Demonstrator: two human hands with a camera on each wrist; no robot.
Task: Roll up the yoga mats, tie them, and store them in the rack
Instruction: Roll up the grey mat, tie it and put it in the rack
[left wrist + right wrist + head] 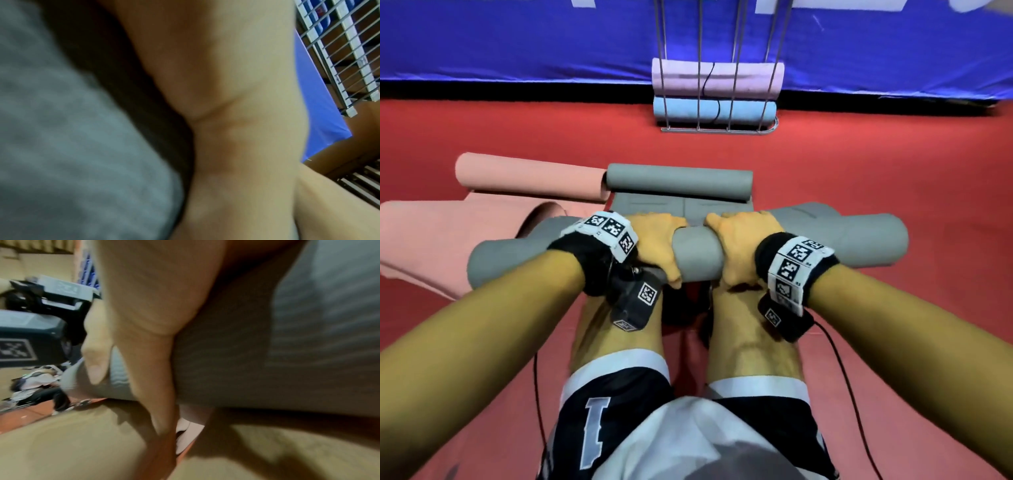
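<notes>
A grey yoga mat (697,253), loosely rolled into a long tube, lies across in front of my knees. My left hand (657,246) and right hand (743,246) grip its middle side by side, fingers over the top and thumbs underneath. The mat's far end (678,180) is curled into a second roll, with a short flat stretch between. The left wrist view shows my left hand (236,113) against the grey mat (72,146). In the right wrist view, my right hand (154,305) wraps the grey mat (287,337). The wire rack (717,129) stands against the blue wall.
The rack holds a rolled lilac mat (678,77) above a rolled blue mat (678,109), each tied with a dark cord. A pink mat (527,174), partly rolled, lies on the red floor to the left. My bare legs are under the grey roll.
</notes>
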